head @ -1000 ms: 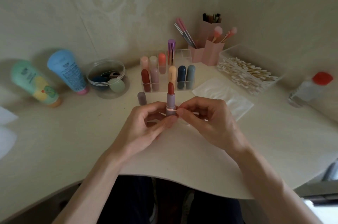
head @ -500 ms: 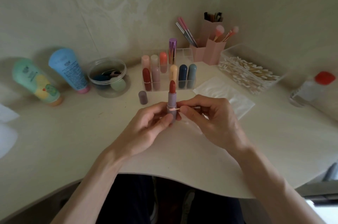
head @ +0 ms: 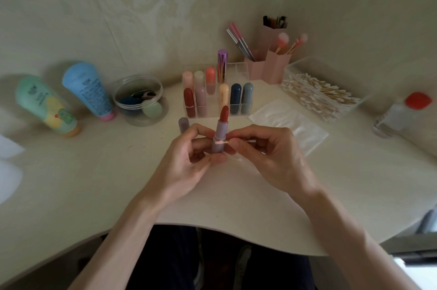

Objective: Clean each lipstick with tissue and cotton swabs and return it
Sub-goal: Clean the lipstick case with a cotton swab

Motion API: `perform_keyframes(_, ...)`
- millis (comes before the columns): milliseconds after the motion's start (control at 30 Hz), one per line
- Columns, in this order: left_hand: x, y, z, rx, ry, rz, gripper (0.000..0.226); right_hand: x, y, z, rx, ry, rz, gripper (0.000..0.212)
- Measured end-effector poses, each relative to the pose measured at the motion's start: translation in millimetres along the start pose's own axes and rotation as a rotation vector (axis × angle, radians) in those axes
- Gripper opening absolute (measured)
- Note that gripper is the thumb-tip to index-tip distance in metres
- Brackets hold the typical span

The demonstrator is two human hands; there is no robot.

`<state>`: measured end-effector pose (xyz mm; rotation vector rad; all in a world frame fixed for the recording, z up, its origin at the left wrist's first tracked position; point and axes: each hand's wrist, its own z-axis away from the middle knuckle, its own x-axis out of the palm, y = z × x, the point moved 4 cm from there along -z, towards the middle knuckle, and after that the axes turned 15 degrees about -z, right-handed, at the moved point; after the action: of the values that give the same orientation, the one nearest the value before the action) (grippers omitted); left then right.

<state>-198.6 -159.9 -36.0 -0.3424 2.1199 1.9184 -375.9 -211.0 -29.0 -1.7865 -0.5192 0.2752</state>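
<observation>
Left hand grips lipstick upright; right hand pinches swab. Rub seam lightly, avoid bullet.

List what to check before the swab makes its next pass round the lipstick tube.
1. Left hand grips the open lipstick upright: ok.
2. Right hand pinches the cotton swab, with its tip on the tube's collar: ok.
3. Red bullet clear of fingers and swab: ok.
4. Swab tip clean enough for another pass: cannot tell; it looks pink.
5. Lilac cap standing on the table just behind the left hand: ok.
6. Free compartment in the clear organiser for the return: ok.
</observation>
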Motion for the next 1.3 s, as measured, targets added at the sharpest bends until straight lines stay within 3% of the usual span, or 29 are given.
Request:
perform_keyframes(333,-2.4,1.2,-0.3,0.037,0.024,-0.019,0.027,0.2,4.5,0.8,0.087,-0.011,-0.019,0.009)
perform_keyframes(1033,-1.7,2.9,1.0,0.018,0.021,-0.033,0.026,-3.4,3.6,0.2,0.005,0.027,0.032,0.013)
perform_keyframes(1167,-1.0,1.7,-0.2,0.052,-0.016,-0.025,0.035,-1.8,2.0,-0.2,-0.016,0.028,0.047,0.015)
perform_keyframes(1300,-1.9,-1.8,-0.6,0.017,0.043,0.0,0.033,1.5,2.7,0.3,-0.033,0.032,0.092,0.014)
